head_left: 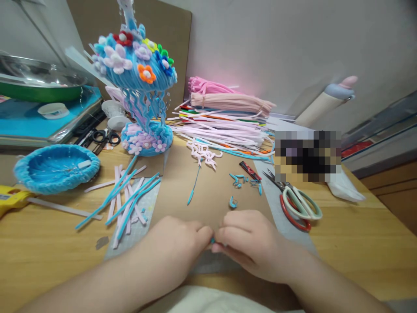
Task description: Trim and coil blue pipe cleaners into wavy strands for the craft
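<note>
Both hands meet at the near edge of the brown card sheet (208, 187), the left hand (177, 243) and right hand (247, 241) pinched fingertip to fingertip on a small blue pipe-cleaner piece (212, 240), of which only a sliver shows. It looks like a bending or twisting step on that short piece; any further shaping would call for a tight, fine pinch, since so little sticks out. Beyond the sheet stands a blue flower-covered ornament (140, 87), with a heap of pink pipe cleaners (228, 117) to its right and a blue woven bowl (57, 167) to its left. Scissors (298, 204) lie right of the sheet on the wooden bench (358, 243). A pale wall (276, 48) rises behind the ornament.
</note>
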A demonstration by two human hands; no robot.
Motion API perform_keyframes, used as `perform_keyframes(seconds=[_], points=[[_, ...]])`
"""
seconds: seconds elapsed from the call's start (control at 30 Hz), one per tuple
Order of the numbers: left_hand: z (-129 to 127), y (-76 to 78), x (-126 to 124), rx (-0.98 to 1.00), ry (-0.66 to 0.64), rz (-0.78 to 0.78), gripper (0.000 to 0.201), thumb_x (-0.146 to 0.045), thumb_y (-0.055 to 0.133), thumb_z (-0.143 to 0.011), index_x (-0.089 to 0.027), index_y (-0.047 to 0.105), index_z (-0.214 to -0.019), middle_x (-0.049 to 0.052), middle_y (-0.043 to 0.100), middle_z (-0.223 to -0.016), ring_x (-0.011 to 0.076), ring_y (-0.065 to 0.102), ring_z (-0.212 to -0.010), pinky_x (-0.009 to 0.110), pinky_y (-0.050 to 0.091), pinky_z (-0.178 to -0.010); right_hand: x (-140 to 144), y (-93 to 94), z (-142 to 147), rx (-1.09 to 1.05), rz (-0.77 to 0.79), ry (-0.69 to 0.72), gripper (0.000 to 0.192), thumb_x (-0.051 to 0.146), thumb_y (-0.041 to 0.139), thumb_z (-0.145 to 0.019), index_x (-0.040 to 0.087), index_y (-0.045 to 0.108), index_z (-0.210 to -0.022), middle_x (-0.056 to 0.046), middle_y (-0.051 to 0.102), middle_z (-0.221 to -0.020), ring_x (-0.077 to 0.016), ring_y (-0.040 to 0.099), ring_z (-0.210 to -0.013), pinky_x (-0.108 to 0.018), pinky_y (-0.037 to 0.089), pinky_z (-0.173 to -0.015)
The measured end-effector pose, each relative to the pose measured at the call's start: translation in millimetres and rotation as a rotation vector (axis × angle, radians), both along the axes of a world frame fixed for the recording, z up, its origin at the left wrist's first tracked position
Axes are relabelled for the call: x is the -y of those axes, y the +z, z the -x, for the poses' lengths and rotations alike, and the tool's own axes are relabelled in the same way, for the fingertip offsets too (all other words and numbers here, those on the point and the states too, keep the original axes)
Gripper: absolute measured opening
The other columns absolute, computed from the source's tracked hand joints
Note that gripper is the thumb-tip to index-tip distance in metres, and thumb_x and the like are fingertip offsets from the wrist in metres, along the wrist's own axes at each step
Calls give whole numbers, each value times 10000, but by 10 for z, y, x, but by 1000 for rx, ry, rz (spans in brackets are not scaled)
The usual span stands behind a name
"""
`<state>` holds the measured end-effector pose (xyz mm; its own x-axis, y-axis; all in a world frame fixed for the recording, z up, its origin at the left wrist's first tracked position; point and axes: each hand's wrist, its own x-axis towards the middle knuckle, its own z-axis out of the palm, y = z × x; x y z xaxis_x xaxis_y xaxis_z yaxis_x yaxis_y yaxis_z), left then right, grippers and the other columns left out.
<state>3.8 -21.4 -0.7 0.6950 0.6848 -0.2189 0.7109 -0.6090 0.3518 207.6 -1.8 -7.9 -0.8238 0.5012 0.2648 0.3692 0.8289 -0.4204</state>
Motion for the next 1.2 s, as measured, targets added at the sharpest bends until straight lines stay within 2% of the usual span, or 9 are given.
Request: perform_keyframes(seconds=[0.17, 0.3, 0.37, 0.53, 0.63, 0.77, 0.93, 1.07, 1.2], points=[[26, 48, -9, 127, -87, 110, 173, -237, 414, -917, -214, 534, -794, -16, 647, -746, 155, 601, -632, 256, 314, -521, -127, 8, -42, -121, 602, -24, 187, 303, 556, -892, 150, 590, -788, 10, 557, -708, -89, 494, -663, -201, 369, -613], [60, 126, -53, 292, -59, 298, 240, -281, 386, -936, -199, 527, -760, -25, 582, -709, 115, 524, -627, 214, 337, -560, -197, -55, -64, -260, 911, -39, 329, 430, 542, -876, 141, 568, -721, 24, 496, -655, -89, 448, -605, -210, 356, -565], [82, 144, -72, 396, -2, 414, 285, -316, 357, -949, -191, 559, -792, -23, 569, -720, 112, 511, -657, 205, 361, -603, -204, -87, -78, -320, 1009, -32, 361, 466, 538, -868, 139, 566, -716, 22, 487, -654, -89, 442, -596, -214, 348, -551], [47, 85, -88, 744, 309, 683, 303, -360, 375, -947, -181, 616, -912, -8, 643, -888, 127, 560, -828, 224, 421, -772, -107, -154, -45, -408, 1067, -156, 352, 480, 553, -850, 147, 595, -745, 15, 495, -651, -98, 447, -589, -235, 358, -557], [-34, 29, -84, 887, 418, 786, 307, -340, 374, -945, -174, 631, -925, 10, 671, -917, 136, 585, -839, 267, 439, -848, -29, -175, 36, -453, 1179, -277, 350, 483, 543, -855, 141, 616, -843, 23, 484, -616, -86, 429, -532, -227, 341, -508], [-104, 5, -77, 942, 460, 808, 288, -305, 397, -932, -168, 646, -891, 31, 684, -931, 159, 603, -892, 301, 443, -895, 5, -175, 96, -552, 1296, -280, 392, 522, 575, -819, 131, 583, -807, 15, 497, -616, -70, 420, -499, -212, 305, -462], [-97, 20, -58, 1070, 443, 940, 278, -288, 383, -938, -168, 617, -847, 19, 678, -867, 119, 584, -713, 272, 473, -776, -6, -168, 48, -567, 1382, -140, 335, 465, 568, -851, 131, 569, -871, -19, 541, -724, -70, 464, -558, -206, 367, -503], [-89, 47, -34, 957, 499, 954, 280, -334, 400, -927, -176, 599, -809, -42, 565, -616, 80, 424, -500, 225, 447, -616, 13, -195, 58, -558, 1324, -148, 343, 478, 588, -832, 135, 583, -822, -5, 516, -662, -76, 441, -534, -212, 359, -475], [-110, 51, -21, 886, 499, 879, 285, -366, 415, -906, -183, 548, -733, -70, 397, -498, 102, 430, -533, 226, 434, -614, 41, -234, 123, -602, 1171, -224, 352, 493, 591, -820, 147, 590, -761, 6, 491, -637, -69, 394, -506, -205, 305, -435]])
